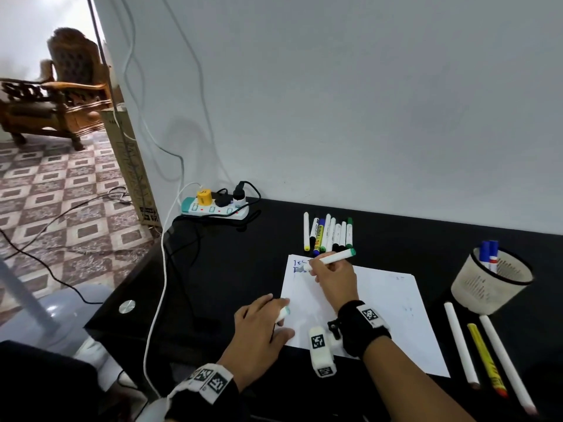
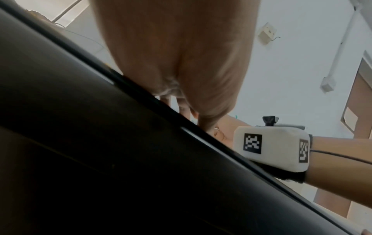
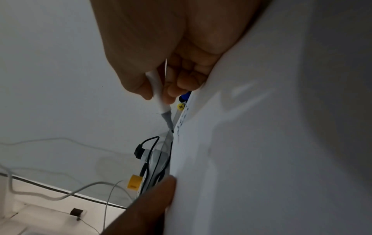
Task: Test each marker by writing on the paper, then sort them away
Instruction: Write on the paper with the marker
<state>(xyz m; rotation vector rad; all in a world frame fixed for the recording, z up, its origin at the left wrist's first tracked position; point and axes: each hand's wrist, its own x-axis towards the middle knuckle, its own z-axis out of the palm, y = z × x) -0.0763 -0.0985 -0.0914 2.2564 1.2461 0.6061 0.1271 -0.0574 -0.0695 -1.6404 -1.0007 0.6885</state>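
While the right hand (image 1: 333, 277) pinches a green marker (image 1: 332, 257) on the paper's (image 1: 396, 306) far left corner, the left hand (image 1: 262, 327) grips its cap (image 1: 282, 313). Two markers (image 1: 489, 255) sit in the cup (image 1: 487, 287) on the right (many wait by the wall). From the left wrist, its fingers are hidden. From the right wrist, the tip (image 3: 171, 129) touches paper.

I count one white sheet of paper (image 1: 380, 309) on the black desk. Behind it lies a row of markers (image 1: 330, 234); I make it about nine, but they lie close together and I am not sure. One white marker with a green end (image 1: 333, 257) is in a hand. One white cap (image 1: 282, 314) is in the other hand. In the one pale mesh cup (image 1: 490, 283) stand two blue-capped markers (image 1: 489, 255). Beside the paper lie three more: two white sticks (image 1: 460, 344) and one yellow marker (image 1: 486, 357). One white power strip (image 1: 214, 210) too.
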